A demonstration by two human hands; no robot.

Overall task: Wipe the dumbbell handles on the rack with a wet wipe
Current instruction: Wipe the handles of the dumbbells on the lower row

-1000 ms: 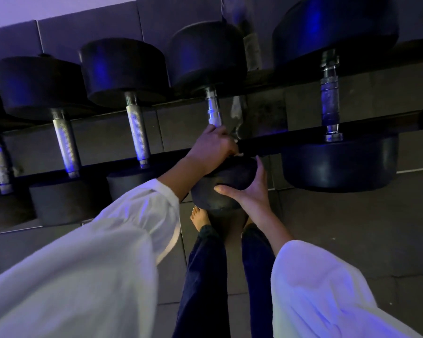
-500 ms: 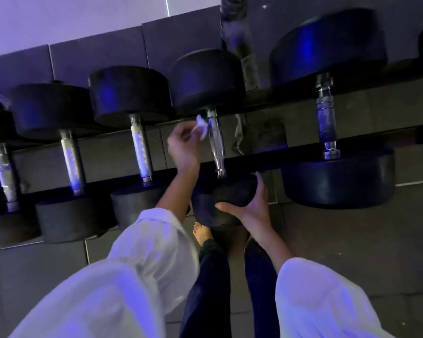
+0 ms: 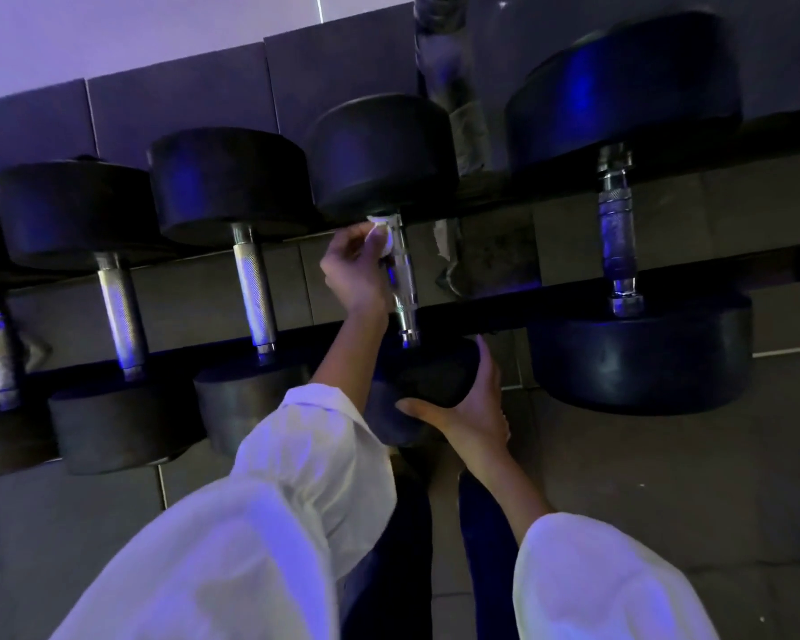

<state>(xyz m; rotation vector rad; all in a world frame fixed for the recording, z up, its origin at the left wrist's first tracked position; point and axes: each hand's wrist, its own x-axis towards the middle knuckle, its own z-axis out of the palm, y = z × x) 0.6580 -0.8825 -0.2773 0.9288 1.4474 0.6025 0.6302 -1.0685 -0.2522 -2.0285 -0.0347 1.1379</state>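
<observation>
Small crumpled white wet wipe (image 3: 382,235) sits at the far end of the knurled chrome handle (image 3: 400,279) of the mid-row black rubber dumbbell, tucked just under its round far head (image 3: 382,154). The dumbbell lies across the dark rack rails (image 3: 504,311). Left hand (image 3: 352,270) pinches the wipe between thumb and fingertips and presses it to the left flank of the bar. Risks, as I judge them from here: the wipe is bunched into a small wad, so one pass down the bar may clean a single stripe and miss the side facing away. The bar could also turn under the wipe instead of being rubbed (the other hand looks placed to stop exactly that). Right hand (image 3: 472,408) cups the round near head (image 3: 416,390) from below, fingers and thumb curled round its rim. If that grip tips the head off the front rail, the weight could roll toward the legs beneath. The handle is bright metal with a cross-hatched middle, smooth collars at both ends and blue light glinting off it; I cannot tell whether it is wet. Outward: two slim chrome handles (image 3: 255,288) to the left, a thicker stepped chrome handle (image 3: 617,233) on the large dumbbell to the right, grey tiled floor (image 3: 666,478) below, loose white sleeves (image 3: 296,455) nearest the camera.
</observation>
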